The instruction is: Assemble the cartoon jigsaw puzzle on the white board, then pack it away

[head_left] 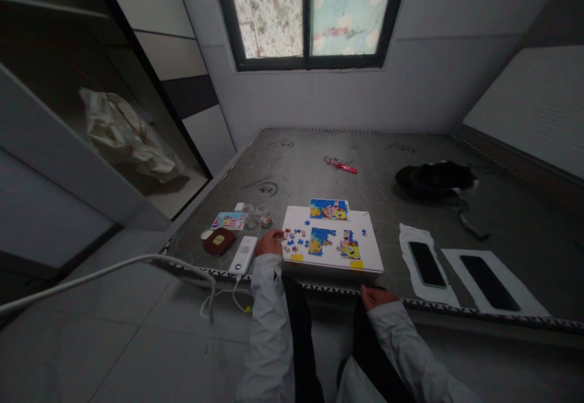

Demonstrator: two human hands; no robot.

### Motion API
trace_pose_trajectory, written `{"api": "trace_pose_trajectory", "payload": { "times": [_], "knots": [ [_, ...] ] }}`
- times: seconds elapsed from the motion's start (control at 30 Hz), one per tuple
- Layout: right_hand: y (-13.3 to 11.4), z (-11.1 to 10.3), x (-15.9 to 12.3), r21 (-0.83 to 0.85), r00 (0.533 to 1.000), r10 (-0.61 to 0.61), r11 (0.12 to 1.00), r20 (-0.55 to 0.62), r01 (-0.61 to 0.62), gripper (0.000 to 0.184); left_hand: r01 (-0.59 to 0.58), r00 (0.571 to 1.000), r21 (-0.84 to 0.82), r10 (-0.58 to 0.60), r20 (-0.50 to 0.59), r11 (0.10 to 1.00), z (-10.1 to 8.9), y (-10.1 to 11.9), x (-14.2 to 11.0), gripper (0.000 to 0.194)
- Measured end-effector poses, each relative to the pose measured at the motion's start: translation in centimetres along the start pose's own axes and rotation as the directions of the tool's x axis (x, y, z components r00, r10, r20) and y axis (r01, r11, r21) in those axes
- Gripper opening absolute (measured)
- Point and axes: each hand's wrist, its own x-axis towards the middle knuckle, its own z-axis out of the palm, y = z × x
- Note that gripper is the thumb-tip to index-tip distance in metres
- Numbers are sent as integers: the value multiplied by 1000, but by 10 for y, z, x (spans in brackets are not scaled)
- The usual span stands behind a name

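My left hand (pixel 270 243) is at the left edge of a white box (pixel 337 263), fingers drawn together beside loose jigsaw pieces (pixel 295 241); whatever is between the fingertips is too small to make out. On the box lid lie two partly joined cartoon sections, a blue one (pixel 321 241) and one with a yellow figure (pixel 350 247), with a gap between them. A reference picture card (pixel 329 209) lies at the lid's far edge. My right hand (pixel 378 297) rests low by my knee near the mattress edge, fingers curled, with nothing visible in them.
Left of the box are a white power bank (pixel 243 255) with a cable, a brown case (pixel 219 241), a cartoon card (pixel 229 220) and small clear containers (pixel 258 214). Two phones (pixel 427 264) lie on white paper at right. Farther back are a red packet (pixel 342 165) and a dark bag (pixel 435 179).
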Motion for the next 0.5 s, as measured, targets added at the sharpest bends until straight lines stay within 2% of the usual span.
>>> {"api": "trace_pose_trajectory", "payload": {
  "times": [0.1,0.37,0.5],
  "knots": [
    [2,3,1,-11,1000,-6,1000,8,6,51,61,998,20,-61,13,998,-2,-3,0,40],
    [-2,-1,0,-17,1000,-2,1000,1,2,48,97,995,78,-95,-27,992,8,-7,3,37],
    [-4,-5,0,0,1000,2,1000,25,-2,51,95,996,87,-94,-8,992,12,-6,4,36]
  ]
}}
